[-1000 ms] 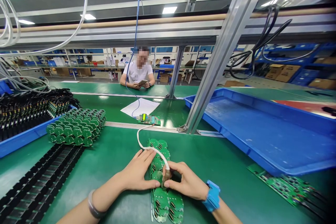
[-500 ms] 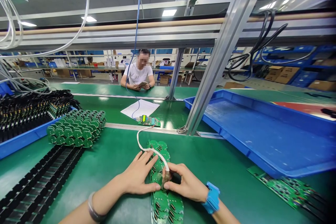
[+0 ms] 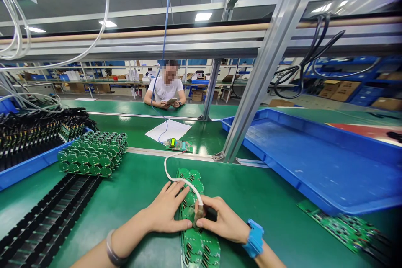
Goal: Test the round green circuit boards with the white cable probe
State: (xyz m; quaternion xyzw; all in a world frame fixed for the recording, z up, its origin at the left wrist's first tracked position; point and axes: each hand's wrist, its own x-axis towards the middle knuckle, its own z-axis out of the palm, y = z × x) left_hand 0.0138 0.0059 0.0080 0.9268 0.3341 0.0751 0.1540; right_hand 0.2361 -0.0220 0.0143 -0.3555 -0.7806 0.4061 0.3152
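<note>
Bare green counter [image 3: 251, 192] lies open to the right of the board panel [image 3: 197, 234], as far as the blue tray [image 3: 314, 163], which walls off the far right. A slanted metal post [image 3: 251, 92] comes down at the tray's near-left corner. To the left, open counter runs between the panel and the black strips [image 3: 47, 222]; a stack of green boards [image 3: 92, 153] blocks the far left. A white cable [image 3: 171, 173] loops across the panel's far end.
</note>
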